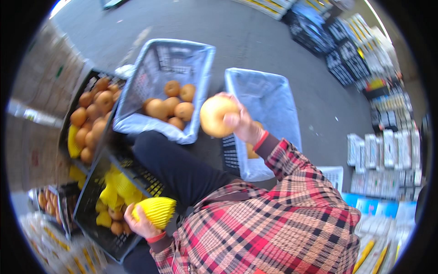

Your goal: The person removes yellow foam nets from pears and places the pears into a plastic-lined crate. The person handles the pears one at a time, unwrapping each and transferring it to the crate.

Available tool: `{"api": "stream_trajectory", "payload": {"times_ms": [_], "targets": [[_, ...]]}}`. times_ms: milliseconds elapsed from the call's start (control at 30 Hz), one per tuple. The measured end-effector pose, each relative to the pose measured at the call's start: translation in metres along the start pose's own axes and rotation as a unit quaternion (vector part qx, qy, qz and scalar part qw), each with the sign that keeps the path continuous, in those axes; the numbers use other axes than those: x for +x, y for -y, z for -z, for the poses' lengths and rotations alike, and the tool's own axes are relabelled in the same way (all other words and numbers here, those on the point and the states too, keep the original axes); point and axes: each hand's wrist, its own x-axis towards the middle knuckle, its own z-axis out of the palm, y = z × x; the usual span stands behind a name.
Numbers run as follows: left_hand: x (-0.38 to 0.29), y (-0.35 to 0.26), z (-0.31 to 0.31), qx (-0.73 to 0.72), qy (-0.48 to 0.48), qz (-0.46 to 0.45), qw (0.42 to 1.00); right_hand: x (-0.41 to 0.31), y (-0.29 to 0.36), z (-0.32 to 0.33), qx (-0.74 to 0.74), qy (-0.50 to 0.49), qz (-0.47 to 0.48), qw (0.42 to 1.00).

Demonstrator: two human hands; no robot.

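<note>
My right hand (244,123) grips a round, pale orange-brown fruit (218,116), held up between two plastic crates lined with bluish sheeting. Several fruits (171,106) lie in the left lined crate (155,126); the right lined crate (273,99) has fruit partly hidden behind my right hand. A yellow foam net sleeve (157,211) is in my left hand (142,222), over a black crate (84,195) with yellow foam nets (118,188) and some fruits. Whether the sleeve has a fruit inside cannot be told.
At the left, another black crate (65,137) is heaped with fruit, beside large cartons (41,78). My bent knee is between the crates. Stacked dark crates (347,63) and white packages (388,150) line the right side. Grey floor (253,37) shows beyond the lined crates.
</note>
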Motion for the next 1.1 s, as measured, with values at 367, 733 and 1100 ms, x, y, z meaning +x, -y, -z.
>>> {"api": "stream_trajectory", "payload": {"times_ms": [367,733,1100], "targets": [[0.032,0.123,0.090,0.508,0.163,0.118,0.837,-0.079,-0.176,0.264,-0.500,-0.300,-0.292,0.758],[0.002,0.058,0.070,0.561,0.191,0.092,0.800,0.074,-0.047,0.091,-0.630,-0.204,0.195,0.723],[0.020,0.068,0.087,0.380,0.209,0.119,0.893,0.068,-0.282,-0.390,-0.637,0.590,0.225,0.442]]}}
